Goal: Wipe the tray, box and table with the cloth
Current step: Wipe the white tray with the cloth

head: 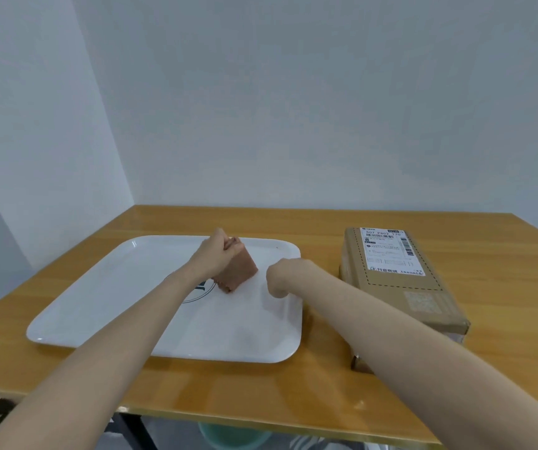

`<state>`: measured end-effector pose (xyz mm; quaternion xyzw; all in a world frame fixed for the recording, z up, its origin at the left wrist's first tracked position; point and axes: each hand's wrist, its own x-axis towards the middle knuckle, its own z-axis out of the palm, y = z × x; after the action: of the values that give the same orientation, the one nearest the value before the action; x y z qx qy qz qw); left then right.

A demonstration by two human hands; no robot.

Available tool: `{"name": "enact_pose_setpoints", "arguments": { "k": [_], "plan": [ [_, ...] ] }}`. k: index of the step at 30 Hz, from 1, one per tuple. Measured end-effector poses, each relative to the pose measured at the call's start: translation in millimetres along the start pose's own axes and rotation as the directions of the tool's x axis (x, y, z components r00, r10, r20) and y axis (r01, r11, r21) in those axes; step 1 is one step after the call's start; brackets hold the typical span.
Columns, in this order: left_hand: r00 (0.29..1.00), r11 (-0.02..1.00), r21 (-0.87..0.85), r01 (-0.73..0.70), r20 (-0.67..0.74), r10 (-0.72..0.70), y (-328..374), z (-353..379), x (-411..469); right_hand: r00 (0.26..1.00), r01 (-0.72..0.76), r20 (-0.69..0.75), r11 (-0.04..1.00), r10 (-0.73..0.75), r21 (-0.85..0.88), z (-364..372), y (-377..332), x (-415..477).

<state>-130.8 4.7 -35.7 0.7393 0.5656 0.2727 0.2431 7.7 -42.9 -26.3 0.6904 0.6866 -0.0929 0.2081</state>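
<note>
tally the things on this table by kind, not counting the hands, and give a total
tray: 1
cloth: 1
box: 1
total: 3

Tray [98,306] on bench [293,391], left; box [400,280] just right of it; cloth [236,271] over tray, in left hand [215,254].
</note>
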Motion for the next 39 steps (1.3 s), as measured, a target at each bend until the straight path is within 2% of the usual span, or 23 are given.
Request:
{"name": "enact_pose_setpoints", "arguments": {
  "k": [3,5,8,13,15,18,22,25,29,33,39],
  "plan": [
    [0.944,0.999,0.015,-0.046,0.327,0.038,0.6,-5.3,-12.2,0.977,-0.209,-0.031,0.974,0.212,0.086,16.4,-5.2,14.1],
    [0.888,0.983,0.158,-0.095,0.460,0.012,-2.7,-6.5,-18.1,0.957,-0.204,-0.146,0.941,0.249,0.270,28.3,-7.6,17.1],
    [0.872,0.912,0.343,-0.226,0.487,0.033,-8.4,4.6,-17.8,0.937,-0.112,-0.231,0.853,0.261,0.509,42.5,-9.3,20.1],
    [0.899,0.792,0.525,-0.310,0.432,0.066,-2.6,21.0,-6.7,0.905,-0.043,-0.324,0.816,0.276,0.576,56.2,-9.4,24.6],
    [0.908,0.832,0.454,-0.319,0.399,0.131,-2.1,24.8,0.5,0.884,-0.039,-0.373,0.839,0.282,0.543,61.9,-9.3,28.3],
    [0.915,0.943,0.208,-0.261,0.366,0.172,-5.1,36.8,23.4,0.836,-0.049,-0.454,0.866,0.308,0.498,64.7,-4.8,33.8],
    [0.924,0.970,0.043,-0.239,0.317,0.213,-2.6,54.7,50.4,0.810,-0.017,-0.485,0.841,0.329,0.541,62.4,0.2,39.2],
    [0.936,0.984,-0.048,-0.169,0.304,0.176,0.5,62.7,60.6,0.793,0.012,-0.507,0.824,0.338,0.567,62.8,0.9,42.5],
    [0.922,0.987,-0.127,-0.094,0.363,0.134,4.0,60.9,65.4,0.785,0.039,-0.500,0.777,0.365,0.628,62.3,1.2,40.6],
    [0.914,0.989,-0.136,-0.050,0.392,0.100,9.7,56.1,63.0,0.791,0.060,-0.452,0.683,0.412,0.728,60.6,0.9,33.6],
    [0.913,0.980,-0.196,0.023,0.403,0.059,22.0,64.4,62.6,0.784,0.069,-0.460,0.677,0.417,0.732,59.7,-1.1,28.3]
  ]
}}
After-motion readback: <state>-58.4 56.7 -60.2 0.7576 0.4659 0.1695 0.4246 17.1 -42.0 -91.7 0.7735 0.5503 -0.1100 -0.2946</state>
